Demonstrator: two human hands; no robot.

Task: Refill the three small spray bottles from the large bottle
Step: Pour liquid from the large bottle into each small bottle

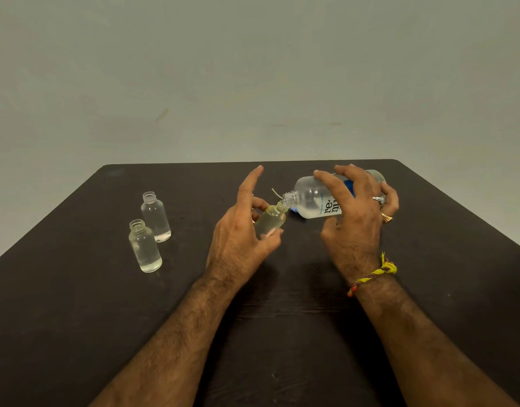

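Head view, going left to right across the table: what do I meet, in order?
Nearer small bottle → farther small bottle → left hand → tilted small bottle it holds → large bottle → right hand gripping it.

Head cam (close-ish?) looks down at table [76, 289].

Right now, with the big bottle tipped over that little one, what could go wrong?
The large bottle lies nearly level in the right hand, its mouth meeting the narrow neck of the small bottle tilted in the left hand; a slight misalignment could spill liquid onto the dark table. The two uncapped small bottles beside the left forearm might get knocked over.
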